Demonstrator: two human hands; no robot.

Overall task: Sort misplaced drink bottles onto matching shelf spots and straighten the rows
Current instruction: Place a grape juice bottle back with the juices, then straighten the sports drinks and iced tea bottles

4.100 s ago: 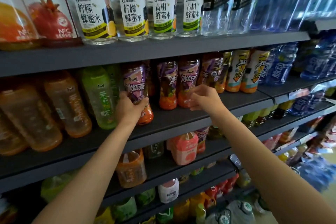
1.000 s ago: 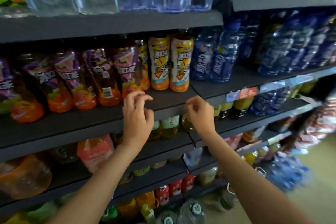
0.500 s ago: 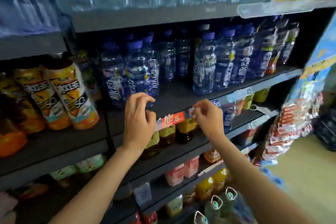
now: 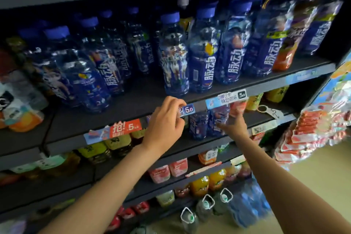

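Several blue sports-drink bottles [image 4: 176, 57] with blue caps stand in uneven rows on the dark middle shelf [image 4: 133, 100]. Among them at the far right stands one bottle with a purple and orange label [image 4: 284, 51]. My left hand [image 4: 167, 119] hovers at this shelf's front edge, just below the nearest blue bottle, fingers loosely curled and holding nothing. My right hand [image 4: 233, 123] is blurred and reaches under the shelf edge, fingers spread, toward two blue bottles [image 4: 197, 125] on the shelf below. It holds nothing that I can see.
Price tags [image 4: 125, 127] hang along the shelf edge. Yellow tea bottles [image 4: 95, 150] and pink cartons [image 4: 167, 171] fill the lower shelves. An orange-labelled bottle [image 4: 24, 119] stands at far left. Snack packs [image 4: 313, 129] hang at right. Large water jugs [image 4: 207, 207] sit on the floor.
My view has shifted right from the orange and purple bottles to the blue ones. Both hands moved along with it, and my right hand has dropped toward the shelf below.
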